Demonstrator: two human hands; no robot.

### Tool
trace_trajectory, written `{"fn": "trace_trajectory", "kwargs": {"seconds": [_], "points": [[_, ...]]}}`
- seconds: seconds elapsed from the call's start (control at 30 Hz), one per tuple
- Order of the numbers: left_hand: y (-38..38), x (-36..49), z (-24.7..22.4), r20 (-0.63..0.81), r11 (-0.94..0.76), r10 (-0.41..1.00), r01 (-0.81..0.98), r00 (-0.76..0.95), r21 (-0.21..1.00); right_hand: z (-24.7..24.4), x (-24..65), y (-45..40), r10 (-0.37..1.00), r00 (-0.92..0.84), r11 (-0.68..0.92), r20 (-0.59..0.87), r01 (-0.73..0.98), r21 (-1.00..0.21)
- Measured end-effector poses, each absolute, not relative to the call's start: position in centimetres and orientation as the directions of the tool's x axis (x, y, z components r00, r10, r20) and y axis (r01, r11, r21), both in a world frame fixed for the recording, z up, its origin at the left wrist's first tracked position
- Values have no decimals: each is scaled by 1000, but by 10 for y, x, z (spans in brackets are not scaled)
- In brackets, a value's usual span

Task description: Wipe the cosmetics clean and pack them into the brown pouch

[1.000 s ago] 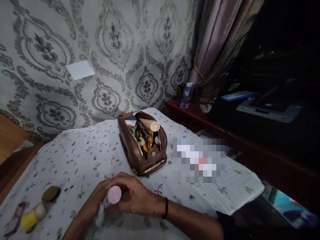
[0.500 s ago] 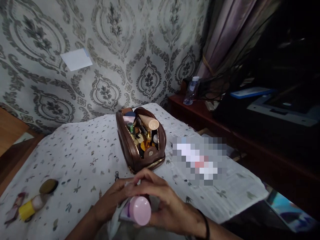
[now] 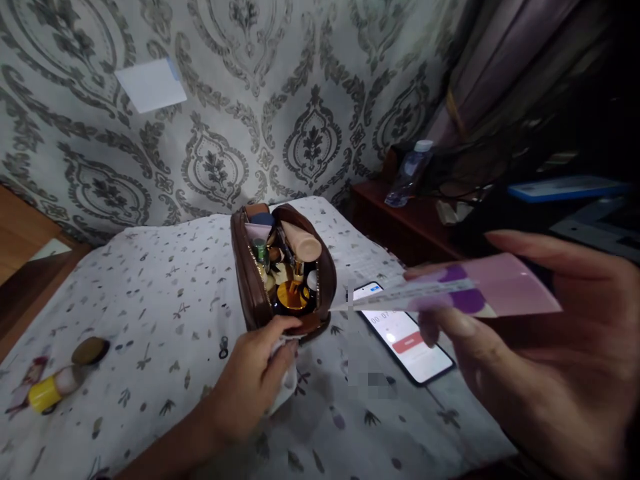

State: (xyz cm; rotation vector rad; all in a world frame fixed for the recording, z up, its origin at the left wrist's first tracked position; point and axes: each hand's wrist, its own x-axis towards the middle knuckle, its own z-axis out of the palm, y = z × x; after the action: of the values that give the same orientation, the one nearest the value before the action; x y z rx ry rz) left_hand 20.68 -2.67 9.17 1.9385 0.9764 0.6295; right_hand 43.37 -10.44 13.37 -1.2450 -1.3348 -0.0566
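Observation:
Raised at the right, my right hand [image 3: 530, 353] grips a pink and purple tube [image 3: 465, 287] between thumb and fingers, its flat end pointing left. My left hand [image 3: 250, 373] pinches a crumpled white cloth or tissue [image 3: 286, 383] just in front of the bag. The brown leather bag [image 3: 247, 287] lies unzipped on the patterned sheet, with a beige tube [image 3: 303, 243], an amber bottle [image 3: 293, 297] and several other cosmetics inside. Partly below the held tube, a phone [image 3: 415, 347] lies with its screen lit.
On the sheet [image 3: 165, 287] at the far left are a yellow-banded bottle [image 3: 47, 393], a dark round lid [image 3: 90, 350] and a small reddish item [image 3: 33, 377]. A clear bottle [image 3: 410, 173] stands on the red-brown table [image 3: 370, 200] beyond the bag. Patterned wallpaper rises behind.
My hands have moved apart. My right hand has carried the pink tube up and to the right, while my left hand keeps the white cloth near the bag. The view has shifted slightly.

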Motion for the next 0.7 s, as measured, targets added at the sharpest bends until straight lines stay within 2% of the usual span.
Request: {"fn": "trace_trajectory", "kwargs": {"seconds": [0.1, 0.23, 0.33, 0.47, 0.7], "points": [[-30, 204, 75, 269, -576, 761, 424, 590, 699, 131, 422, -86, 523, 287, 485, 802, 674, -558], [-27, 204, 66, 445, -747, 655, 435, 611, 502, 120, 418, -71, 633, 94, 543, 768, 653, -528], [-24, 205, 67, 501, -795, 606, 448, 618, 409, 117, 421, -64, 718, -11, 518, 696, 676, -524], [-23, 206, 68, 520, -822, 570, 445, 636, 357, 119, 422, -60, 795, -116, 504, 595, 672, -542], [-23, 206, 70, 556, -843, 538, 423, 634, 333, 117, 418, -56, 771, -128, 534, 624, 663, -524]]}}
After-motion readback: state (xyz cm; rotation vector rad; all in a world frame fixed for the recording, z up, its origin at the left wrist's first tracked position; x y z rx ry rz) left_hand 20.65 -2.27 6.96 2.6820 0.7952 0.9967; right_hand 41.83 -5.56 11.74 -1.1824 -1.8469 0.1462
